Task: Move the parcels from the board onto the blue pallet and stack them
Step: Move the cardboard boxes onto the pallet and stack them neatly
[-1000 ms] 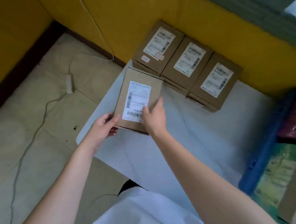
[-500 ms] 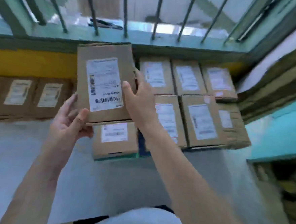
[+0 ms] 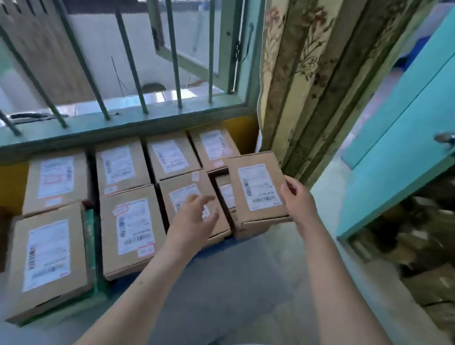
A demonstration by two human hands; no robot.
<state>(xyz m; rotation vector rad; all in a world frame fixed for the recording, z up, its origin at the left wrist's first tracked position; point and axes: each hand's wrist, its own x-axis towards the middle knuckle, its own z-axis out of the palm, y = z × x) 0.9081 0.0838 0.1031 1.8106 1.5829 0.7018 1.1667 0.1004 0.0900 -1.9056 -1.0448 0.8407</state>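
Flat rectangular parcel (image 3: pixel 257 186) of plain brown corrugated card, white printed label with barcodes on its upper face, held at the right end of the stack, slightly tilted, resting on or just above the lower parcel (image 3: pixel 226 195) beneath it; contact cannot be told. The right hand (image 3: pixel 298 197) grips its right edge, fingers curled around the side and thumb on top. The left hand (image 3: pixel 193 218) hovers apart from it, fingers spread and holding nothing, above the neighbouring box. Seven further labelled cartons (image 3: pixel 130 230) of the same card lie flat in two rows below the window sill (image 3: pixel 111 129), some with red-outlined stickers. A strip of blue pallet (image 3: pixel 213 248) shows under their near edge. Green-painted metal bars (image 3: pixel 129 57) cross the window; a floral curtain (image 3: pixel 308 78) hangs at the right, beside a turquoise door (image 3: pixel 412 131).
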